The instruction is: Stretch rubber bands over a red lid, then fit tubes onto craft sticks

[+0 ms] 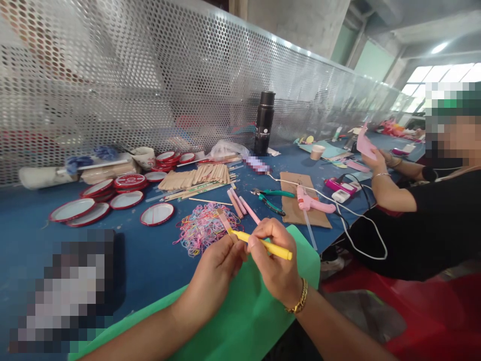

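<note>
My left hand (225, 260) is closed on the lower end of a flat wooden craft stick (224, 218), which points up and away. A yellow marker pen (276, 249) is gripped in my right hand (273, 258), its tip against the stick close to my left fingers. Part of the stick's face looks pinkish. Both hands are above a green sheet (259, 311). Just beyond my left hand lies a pile of colourful rubber bands (199, 228). Several pink and purple sticks (242, 203) rest beside that pile.
Red-rimmed lids (157, 214) and a heap of craft sticks (195, 176) lie on the blue table. Pliers (272, 199) and a pink glue gun (311, 201) with a looping cord are at right. Behind stands a black bottle (265, 123). Another person (398, 215) sits at right.
</note>
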Tool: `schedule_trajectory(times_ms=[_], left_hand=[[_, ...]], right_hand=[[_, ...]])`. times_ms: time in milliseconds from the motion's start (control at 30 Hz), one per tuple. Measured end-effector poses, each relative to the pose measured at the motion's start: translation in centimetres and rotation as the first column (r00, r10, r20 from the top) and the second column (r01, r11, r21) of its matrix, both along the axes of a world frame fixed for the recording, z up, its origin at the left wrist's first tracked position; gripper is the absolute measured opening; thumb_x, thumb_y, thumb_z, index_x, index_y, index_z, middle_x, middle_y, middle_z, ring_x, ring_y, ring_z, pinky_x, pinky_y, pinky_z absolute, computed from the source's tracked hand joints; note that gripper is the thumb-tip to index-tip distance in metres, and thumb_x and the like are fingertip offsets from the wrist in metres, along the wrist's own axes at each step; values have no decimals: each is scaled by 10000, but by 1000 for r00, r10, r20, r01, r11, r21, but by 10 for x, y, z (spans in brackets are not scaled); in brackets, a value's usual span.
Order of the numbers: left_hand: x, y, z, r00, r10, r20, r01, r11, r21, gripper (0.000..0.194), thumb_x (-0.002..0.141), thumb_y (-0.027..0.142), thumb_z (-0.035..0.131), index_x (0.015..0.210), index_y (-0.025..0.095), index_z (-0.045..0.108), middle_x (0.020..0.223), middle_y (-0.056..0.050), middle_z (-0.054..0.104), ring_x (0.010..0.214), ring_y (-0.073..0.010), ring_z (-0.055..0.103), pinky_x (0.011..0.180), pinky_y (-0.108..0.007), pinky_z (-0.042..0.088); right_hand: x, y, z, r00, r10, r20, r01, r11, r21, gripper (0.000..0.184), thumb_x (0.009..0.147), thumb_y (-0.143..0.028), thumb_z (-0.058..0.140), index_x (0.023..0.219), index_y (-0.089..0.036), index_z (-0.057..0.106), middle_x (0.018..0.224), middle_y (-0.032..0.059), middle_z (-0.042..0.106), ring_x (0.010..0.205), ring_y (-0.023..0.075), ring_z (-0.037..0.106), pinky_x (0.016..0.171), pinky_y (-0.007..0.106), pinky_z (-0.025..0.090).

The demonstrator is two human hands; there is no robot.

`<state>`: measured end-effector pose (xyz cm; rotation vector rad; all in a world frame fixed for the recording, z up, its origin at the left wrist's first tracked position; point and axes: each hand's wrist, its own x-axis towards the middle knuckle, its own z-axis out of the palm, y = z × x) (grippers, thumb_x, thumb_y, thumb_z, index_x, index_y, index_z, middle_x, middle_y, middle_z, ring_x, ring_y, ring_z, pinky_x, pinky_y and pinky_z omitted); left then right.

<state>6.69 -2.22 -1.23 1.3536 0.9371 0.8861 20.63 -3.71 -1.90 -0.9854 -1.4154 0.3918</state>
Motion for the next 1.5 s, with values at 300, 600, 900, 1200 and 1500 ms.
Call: schedule_trajectory(times_ms=[300,600,900,1200,1500], left_hand=[[1,-2,6,1000,-2,-19,3,1000,13,489,857,661,595,685,221,470,594,82,347,532,-105,271,471,-238,223],[1,-1,5,999,10,-30,-10,1000,5,490,856,656,595,672,221,465,601,77,358,540,-106,281,483,-241,236],[0,0,2,999,4,-33,-3,1000,11,493,867,664,581,686,219,466,606,78,350,544,-107,276,481,-236,232],[1,-1,4,1000,11,-17,-11,1000,-5,504,844,672,604,672,227,446,606,78,350,539,-105,274,478,-238,229],[1,-1,7,999,8,-50,-6,1000,23,486,861,663,577,673,228,465,586,78,351,531,-112,279,478,-246,229]], right_hand=[[0,1,-1,1000,-20,-5,20,1000,-7,132,897,-174,593,783,-220,548,756,5,593,719,173,589,664,318,477],[0,1,-1,1000,-20,-18,19,1000,-10,137,906,-185,581,782,-228,543,755,7,595,713,174,593,659,320,483],[0,1,-1,999,-38,-14,38,999,-9,130,904,-178,588,792,-225,543,757,5,595,715,174,590,659,320,483],[-1,1,-1,999,-42,6,42,999,-7,135,904,-190,601,786,-225,545,761,17,612,734,185,606,665,323,496],[0,1,-1,999,-37,2,37,999,-15,133,913,-199,591,796,-232,536,751,9,603,719,182,597,668,325,483]])
